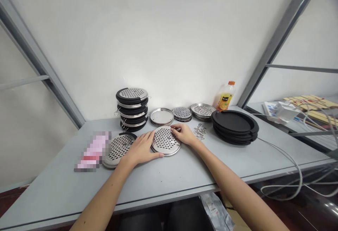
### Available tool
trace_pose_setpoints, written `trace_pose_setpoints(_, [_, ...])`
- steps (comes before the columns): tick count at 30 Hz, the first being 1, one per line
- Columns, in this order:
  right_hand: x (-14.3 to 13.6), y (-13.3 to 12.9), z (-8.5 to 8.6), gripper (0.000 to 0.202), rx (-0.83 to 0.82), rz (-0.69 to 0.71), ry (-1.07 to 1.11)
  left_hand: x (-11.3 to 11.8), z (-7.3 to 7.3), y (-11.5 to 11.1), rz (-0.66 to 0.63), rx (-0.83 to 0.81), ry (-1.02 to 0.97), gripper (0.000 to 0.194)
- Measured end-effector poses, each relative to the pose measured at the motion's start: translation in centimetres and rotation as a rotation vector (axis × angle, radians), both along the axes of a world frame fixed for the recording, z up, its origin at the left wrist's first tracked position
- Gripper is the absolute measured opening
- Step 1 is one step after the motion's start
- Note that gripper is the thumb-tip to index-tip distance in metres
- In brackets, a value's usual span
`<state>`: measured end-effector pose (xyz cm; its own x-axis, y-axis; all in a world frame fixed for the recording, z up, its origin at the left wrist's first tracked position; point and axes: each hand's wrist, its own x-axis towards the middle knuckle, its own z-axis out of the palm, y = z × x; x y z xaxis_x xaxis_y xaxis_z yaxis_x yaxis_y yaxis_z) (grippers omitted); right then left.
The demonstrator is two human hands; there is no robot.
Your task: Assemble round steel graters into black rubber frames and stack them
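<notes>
A round perforated metal disc (166, 140) lies on the grey table between my hands. My left hand (141, 149) grips its left rim, fingers along the far left edge and thumb at the near edge. The curled fingers of my right hand (184, 134) hold the disc at its upper right edge. Left of it lies another perforated disc (118, 150) with a black rim piece at its back, partly hidden by my left hand. Small wire clips (200, 131) lie in a pile to the right of my right hand.
Behind stand a stack of black-rimmed perforated discs (132, 107), shallow metal lids (161, 116), small perforated discs (182, 113) and larger metal discs (203, 110). Black round trays (235, 125) and an orange-capped bottle (225, 97) stand right. A blurred pink item (95, 148) lies left; white cables (298, 174) hang right.
</notes>
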<state>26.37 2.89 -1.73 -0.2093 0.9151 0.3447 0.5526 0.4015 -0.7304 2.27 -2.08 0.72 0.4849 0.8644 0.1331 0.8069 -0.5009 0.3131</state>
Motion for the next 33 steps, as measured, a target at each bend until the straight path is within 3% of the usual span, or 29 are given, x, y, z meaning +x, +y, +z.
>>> trace_pose_setpoints(23, [0.0, -0.03, 0.16, 0.026, -0.027, 0.003, -0.014, -0.35, -0.16, 0.04, -0.055, -0.027, -0.047, 0.089])
trace_pose_setpoints(33, [-0.01, -0.07, 0.13, 0.024, 0.012, 0.027, -0.045, -0.34, -0.22, 0.11, -0.041, -0.036, -0.032, 0.097])
